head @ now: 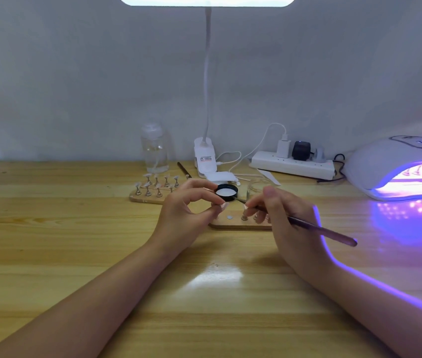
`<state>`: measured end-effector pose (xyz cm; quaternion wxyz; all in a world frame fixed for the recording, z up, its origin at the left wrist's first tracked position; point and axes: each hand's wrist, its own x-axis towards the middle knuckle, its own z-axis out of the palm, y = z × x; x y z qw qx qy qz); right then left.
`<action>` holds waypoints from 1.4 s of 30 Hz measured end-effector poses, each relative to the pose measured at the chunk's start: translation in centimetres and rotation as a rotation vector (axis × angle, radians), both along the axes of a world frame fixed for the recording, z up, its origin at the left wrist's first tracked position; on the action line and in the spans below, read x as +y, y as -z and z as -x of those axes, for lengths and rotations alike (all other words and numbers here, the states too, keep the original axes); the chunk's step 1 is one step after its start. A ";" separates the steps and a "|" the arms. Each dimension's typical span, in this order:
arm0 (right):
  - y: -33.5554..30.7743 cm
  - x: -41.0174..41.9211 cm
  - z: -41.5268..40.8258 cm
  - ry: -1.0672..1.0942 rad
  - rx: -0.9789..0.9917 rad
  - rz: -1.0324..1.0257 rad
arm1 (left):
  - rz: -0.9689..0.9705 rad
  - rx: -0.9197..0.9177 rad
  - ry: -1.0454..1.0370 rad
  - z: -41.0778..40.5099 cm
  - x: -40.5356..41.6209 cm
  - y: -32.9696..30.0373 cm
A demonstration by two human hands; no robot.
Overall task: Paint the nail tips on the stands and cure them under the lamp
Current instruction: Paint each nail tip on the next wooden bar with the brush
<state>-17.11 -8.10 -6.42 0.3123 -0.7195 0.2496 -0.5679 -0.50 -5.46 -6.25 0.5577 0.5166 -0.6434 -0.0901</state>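
My left hand (188,206) pinches a small stand with a pale nail tip (222,205) just above the near wooden base (240,223). My right hand (279,210) holds a thin purple brush (318,228), its tip pointing left toward the nail tip and the black lid (227,192) lying open side up. The near base shows a bare metal disc (229,217) and a few stands partly hidden by my right fingers. A second wooden base (150,196) at the back left carries several nail tips on stands. The curing lamp (395,166) glows purple at the right.
A clear bottle (154,148), a white clip desk lamp (204,161), a power strip (292,164) with plugs and cables line the wall. A small clear jar (256,188) stands behind my right hand. A spare brush (184,169) lies by the bottle.
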 end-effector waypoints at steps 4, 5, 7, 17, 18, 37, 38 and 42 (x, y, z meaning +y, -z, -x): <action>0.1 0.1 -0.2 0.008 0.063 0.061 | 0.003 0.016 0.024 -0.1 0.0 0.0; 0.2 0.1 -0.2 0.004 0.091 0.082 | -0.005 0.019 0.025 0.0 -0.1 0.0; 0.3 0.2 -0.3 -0.017 0.127 0.095 | -0.014 0.025 0.021 -0.1 -0.1 0.0; 0.5 0.2 -0.5 -0.058 0.091 0.016 | -0.025 0.044 0.004 -0.2 0.0 0.1; 0.5 0.4 -0.5 -0.072 0.077 -0.002 | -0.026 0.046 0.000 -0.1 0.0 0.1; 0.4 0.7 -0.4 -0.070 0.050 0.023 | -0.028 0.083 0.005 0.1 -0.1 0.2; 0.4 0.6 -0.4 -0.040 0.050 0.042 | -0.014 0.087 0.019 0.1 -0.1 0.2; 0.0 0.4 -0.3 0.036 0.071 0.073 | 0.009 0.040 0.042 0.1 -0.2 0.2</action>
